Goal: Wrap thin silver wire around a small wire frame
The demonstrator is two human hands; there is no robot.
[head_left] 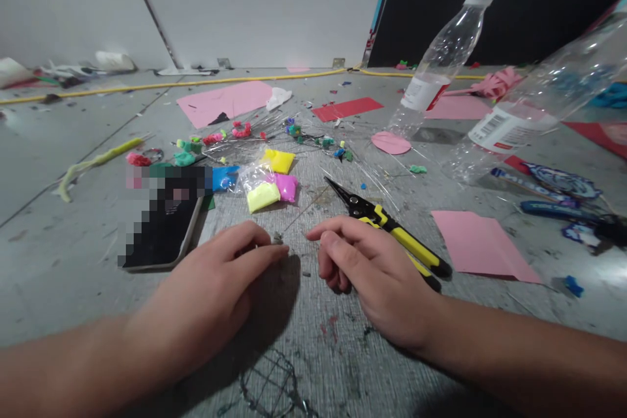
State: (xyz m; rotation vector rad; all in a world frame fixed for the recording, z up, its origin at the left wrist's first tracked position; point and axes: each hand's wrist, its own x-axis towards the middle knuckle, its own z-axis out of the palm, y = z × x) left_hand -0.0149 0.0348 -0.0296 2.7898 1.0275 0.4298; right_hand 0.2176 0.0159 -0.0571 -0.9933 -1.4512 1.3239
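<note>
My left hand pinches a small grey-green lump, which looks like modelling clay, between thumb and index finger. A thin wire runs from the lump up and to the right. Just across from it, my right hand holds nothing that I can see; its index finger points toward the lump while the other fingers curl under. Behind the right hand lie black-and-yellow pliers, their jaws toward the back left. Near my forearms, at the bottom edge, is a dark wire mesh shape, partly cut off.
Beyond my hands lie clay packets, a phone and many loose wires with coloured clay bits. Two plastic bottles stand at right. Pink paper lies right of the pliers. A yellow cord crosses the back.
</note>
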